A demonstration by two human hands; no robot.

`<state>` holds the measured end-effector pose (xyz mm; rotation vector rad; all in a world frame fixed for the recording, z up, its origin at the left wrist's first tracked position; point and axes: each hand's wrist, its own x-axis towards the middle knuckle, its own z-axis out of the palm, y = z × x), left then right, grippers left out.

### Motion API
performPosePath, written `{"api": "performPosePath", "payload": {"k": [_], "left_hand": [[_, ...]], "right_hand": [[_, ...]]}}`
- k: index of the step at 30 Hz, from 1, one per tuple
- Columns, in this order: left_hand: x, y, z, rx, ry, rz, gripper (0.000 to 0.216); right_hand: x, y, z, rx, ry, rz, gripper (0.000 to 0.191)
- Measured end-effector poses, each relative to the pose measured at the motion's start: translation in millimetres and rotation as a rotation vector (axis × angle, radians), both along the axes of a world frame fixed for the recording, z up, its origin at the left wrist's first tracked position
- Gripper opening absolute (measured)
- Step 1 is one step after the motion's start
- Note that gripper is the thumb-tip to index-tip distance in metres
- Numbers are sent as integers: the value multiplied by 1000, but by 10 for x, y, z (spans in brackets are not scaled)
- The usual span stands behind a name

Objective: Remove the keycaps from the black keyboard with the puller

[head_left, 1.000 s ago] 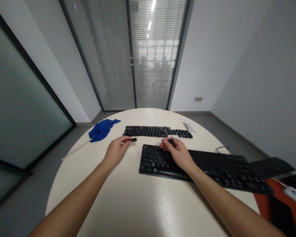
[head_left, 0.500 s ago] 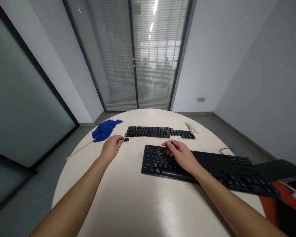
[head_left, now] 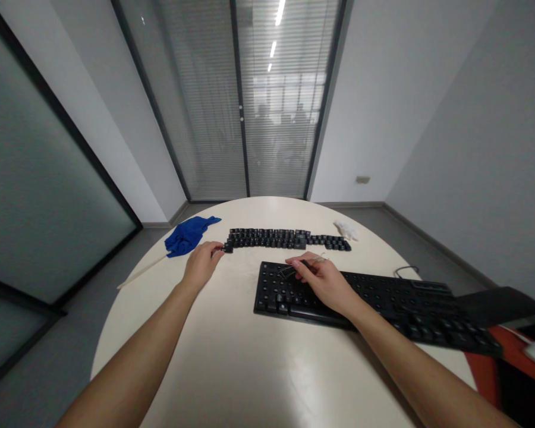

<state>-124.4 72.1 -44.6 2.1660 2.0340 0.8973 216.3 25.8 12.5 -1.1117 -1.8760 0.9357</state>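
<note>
Far left on the round table (head_left: 232, 356) there's a wooden stick (head_left: 140, 273) lying at a slant, its upper end meeting a crumpled blue cloth (head_left: 187, 236). Just right of that is the left hand (head_left: 200, 264), thumb and fingers pinched on a small black key (head_left: 227, 248) at the near left corner of the loose keys (head_left: 267, 238), which sit in packed rows across the table. The right hand (head_left: 323, 280) is closed around a thin wire tool (head_left: 287, 271), with the wire end over the upper left part of the black keyboard (head_left: 374, 291). Can't tell if the wire touches it. Lots of spots on that board have no key on them, though the bottom left corner has some. Behind it, past the loose keys' right end, is a scrunched white thing (head_left: 346, 230), then a bit of dark cable (head_left: 406, 270). The keyboard's right end sticks out past the table edge.
</note>
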Motion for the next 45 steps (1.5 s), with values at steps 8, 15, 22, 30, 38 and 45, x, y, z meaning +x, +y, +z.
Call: {"api": "performPosePath", "payload": {"k": [8,15,22,30,38,45], "left_hand": [[131,-112,137,45,27,41,30],[649,-433,358,165,-21,-225,23],[963,-680,397,-41,-88,-796,40],[1006,-732,418,-114,-126,-844,48],[1043,-742,412,-113,-135,-831,42],[1178,-773,353,-71,-215,-709,20]], "right_hand": [[8,-61,42,-23,13,84,28],[-14,-99,51,3,-99,154,26],[-65,-179,149,107,-215,176,23],[-113,-238,163,204,-265,280,19],[-62,-140,89,-29,-117,213,27],[-22,-26,-68,-261,106,206,37]]}}
